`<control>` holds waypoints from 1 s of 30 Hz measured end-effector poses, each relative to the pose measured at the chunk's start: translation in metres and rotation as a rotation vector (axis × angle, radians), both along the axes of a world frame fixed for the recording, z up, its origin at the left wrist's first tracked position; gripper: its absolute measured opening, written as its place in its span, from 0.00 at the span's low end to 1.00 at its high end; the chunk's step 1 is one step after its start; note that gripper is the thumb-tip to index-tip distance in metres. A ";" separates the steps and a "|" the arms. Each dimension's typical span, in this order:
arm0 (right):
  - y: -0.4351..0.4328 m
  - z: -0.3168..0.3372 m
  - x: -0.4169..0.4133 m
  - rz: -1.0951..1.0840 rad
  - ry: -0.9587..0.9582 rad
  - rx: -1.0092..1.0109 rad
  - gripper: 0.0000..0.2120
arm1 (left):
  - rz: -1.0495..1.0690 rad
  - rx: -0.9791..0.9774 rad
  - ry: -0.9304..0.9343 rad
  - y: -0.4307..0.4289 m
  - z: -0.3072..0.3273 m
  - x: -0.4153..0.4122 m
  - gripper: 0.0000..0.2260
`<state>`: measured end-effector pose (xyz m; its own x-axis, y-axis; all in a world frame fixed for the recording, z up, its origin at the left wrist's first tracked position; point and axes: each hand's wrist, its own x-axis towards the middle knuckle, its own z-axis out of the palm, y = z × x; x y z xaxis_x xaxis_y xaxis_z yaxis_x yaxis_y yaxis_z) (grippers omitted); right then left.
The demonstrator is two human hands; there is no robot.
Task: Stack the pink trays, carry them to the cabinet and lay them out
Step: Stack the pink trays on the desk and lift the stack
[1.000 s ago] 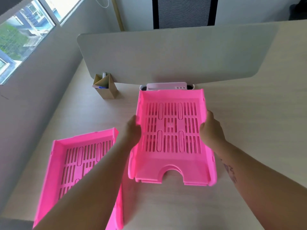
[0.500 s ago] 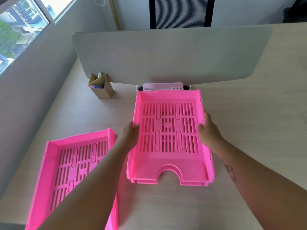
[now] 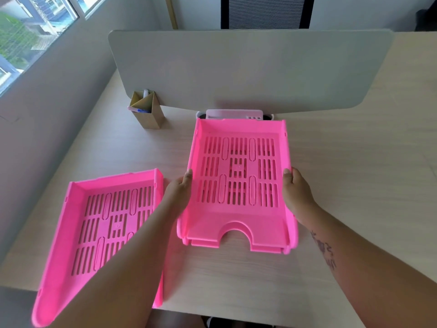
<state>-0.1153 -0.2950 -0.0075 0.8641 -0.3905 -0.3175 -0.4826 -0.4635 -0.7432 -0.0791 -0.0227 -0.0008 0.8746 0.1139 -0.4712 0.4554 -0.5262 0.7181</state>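
A stack of pink slotted trays (image 3: 238, 176) rests on the desk in the middle, one nested in another, with the arched cut-out toward me. My left hand (image 3: 181, 188) grips the stack's left wall and my right hand (image 3: 296, 192) grips its right wall. A separate single pink tray (image 3: 94, 233) lies at the desk's front left corner, angled, partly hidden by my left forearm.
A cardboard pen holder (image 3: 147, 110) stands at the back left. A white organiser (image 3: 234, 114) sits just behind the stack, against the grey divider panel (image 3: 248, 69). A wall with a window runs along the left. The desk's front edge (image 3: 236, 316) is near me.
The upper tray has come down and settled level into the one below it. Both hands stay on its side walls.
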 end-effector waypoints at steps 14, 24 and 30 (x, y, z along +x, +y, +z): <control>0.169 0.046 0.012 0.580 -0.424 -0.343 0.18 | 0.194 0.386 -0.290 0.141 0.039 -0.079 0.14; 0.287 0.029 -0.059 0.623 -0.217 -0.149 0.19 | 0.263 0.458 -0.133 0.274 0.023 -0.160 0.16; 0.298 -0.012 -0.105 0.435 0.117 -0.071 0.31 | 0.174 0.387 -0.059 0.302 -0.013 -0.191 0.18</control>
